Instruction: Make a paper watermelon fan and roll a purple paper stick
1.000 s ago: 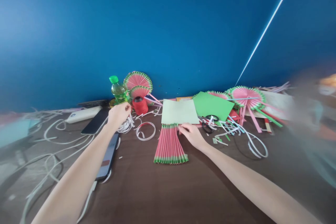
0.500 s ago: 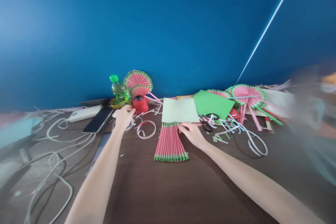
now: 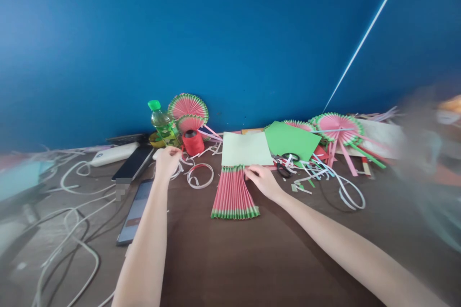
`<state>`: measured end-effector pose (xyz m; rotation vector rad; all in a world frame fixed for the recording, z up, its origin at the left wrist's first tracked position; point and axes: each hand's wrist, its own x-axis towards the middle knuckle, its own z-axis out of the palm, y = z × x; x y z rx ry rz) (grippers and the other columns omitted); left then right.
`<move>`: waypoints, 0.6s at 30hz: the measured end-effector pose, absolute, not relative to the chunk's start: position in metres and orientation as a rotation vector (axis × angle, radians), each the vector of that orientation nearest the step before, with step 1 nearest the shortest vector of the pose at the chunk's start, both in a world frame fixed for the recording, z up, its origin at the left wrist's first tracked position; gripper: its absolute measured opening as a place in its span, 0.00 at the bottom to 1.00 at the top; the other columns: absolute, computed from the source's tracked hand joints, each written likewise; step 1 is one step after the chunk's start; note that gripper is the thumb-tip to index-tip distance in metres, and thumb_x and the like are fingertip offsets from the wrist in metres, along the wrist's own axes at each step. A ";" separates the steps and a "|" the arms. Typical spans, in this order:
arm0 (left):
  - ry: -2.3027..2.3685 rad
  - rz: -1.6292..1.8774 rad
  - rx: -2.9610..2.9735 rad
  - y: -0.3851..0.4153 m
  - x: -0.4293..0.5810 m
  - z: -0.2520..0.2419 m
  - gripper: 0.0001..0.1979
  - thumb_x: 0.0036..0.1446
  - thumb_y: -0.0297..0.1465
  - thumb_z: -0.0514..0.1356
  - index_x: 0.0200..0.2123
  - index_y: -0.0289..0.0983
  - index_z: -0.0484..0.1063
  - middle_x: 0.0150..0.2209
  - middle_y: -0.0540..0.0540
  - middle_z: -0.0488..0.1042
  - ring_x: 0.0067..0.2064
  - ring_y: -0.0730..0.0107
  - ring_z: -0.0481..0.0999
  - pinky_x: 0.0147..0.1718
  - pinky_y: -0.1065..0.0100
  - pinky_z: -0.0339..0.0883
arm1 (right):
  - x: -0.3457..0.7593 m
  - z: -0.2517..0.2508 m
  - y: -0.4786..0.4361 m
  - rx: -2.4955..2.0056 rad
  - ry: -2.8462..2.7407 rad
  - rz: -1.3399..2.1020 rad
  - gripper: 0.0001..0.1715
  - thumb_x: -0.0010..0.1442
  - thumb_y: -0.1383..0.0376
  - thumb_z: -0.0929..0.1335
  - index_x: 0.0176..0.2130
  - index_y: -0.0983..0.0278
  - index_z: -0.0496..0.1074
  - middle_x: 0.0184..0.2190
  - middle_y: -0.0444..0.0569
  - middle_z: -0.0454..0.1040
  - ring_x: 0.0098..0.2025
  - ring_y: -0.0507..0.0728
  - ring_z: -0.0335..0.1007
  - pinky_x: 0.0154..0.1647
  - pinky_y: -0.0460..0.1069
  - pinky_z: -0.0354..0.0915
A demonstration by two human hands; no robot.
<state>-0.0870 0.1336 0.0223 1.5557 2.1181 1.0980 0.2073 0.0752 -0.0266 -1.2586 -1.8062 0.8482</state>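
A pleated pink paper fan with a green edge (image 3: 233, 194) lies folded on the brown table (image 3: 223, 259). My right hand (image 3: 262, 180) rests at the fan's upper right corner, fingers curled and touching the pleats. My left hand (image 3: 166, 160) is curled over a tangle of white paper strips (image 3: 179, 169) near a red spool (image 3: 193, 143). What its fingers hold is hidden. A white paper ring (image 3: 199, 175) lies between the two hands. A pale green sheet (image 3: 246, 149) lies just behind the fan.
A green-capped bottle (image 3: 162, 124) and finished round fans (image 3: 188, 109) stand against the blue wall. A bright green sheet (image 3: 291, 140), scissors (image 3: 284, 167), more fans (image 3: 337, 129) and strips fill the right. Phones (image 3: 136, 205) and white cables (image 3: 75, 230) lie at left.
My left hand has slid right and a little forward over the white strips, and its forearm has swung toward the middle, uncovering the phone. My right hand stays at the fan.
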 end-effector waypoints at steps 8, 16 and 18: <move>1.930 1.179 1.418 0.130 -0.099 0.032 0.10 0.38 0.35 0.59 0.26 0.36 0.72 0.26 0.47 0.76 0.34 0.63 0.74 0.33 0.69 0.64 | 0.204 -0.023 0.069 -1.226 -1.884 0.658 0.19 0.61 0.62 0.58 0.20 0.63 0.61 0.23 0.46 0.65 0.30 0.54 0.62 0.35 0.48 0.56; 1.665 1.352 1.148 0.126 -0.095 0.040 0.10 0.41 0.33 0.58 0.28 0.34 0.68 0.28 0.44 0.77 0.31 0.67 0.76 0.27 0.72 0.65 | 0.183 0.006 0.079 -1.133 -1.921 0.710 0.09 0.59 0.64 0.60 0.29 0.63 0.65 0.28 0.46 0.68 0.30 0.52 0.63 0.32 0.47 0.58; 1.595 1.402 1.072 0.126 -0.092 0.043 0.10 0.39 0.32 0.60 0.28 0.34 0.68 0.25 0.46 0.75 0.29 0.69 0.75 0.26 0.72 0.65 | 0.171 0.014 0.092 -1.092 -1.907 0.742 0.07 0.58 0.66 0.61 0.32 0.64 0.67 0.31 0.46 0.71 0.33 0.52 0.66 0.35 0.47 0.60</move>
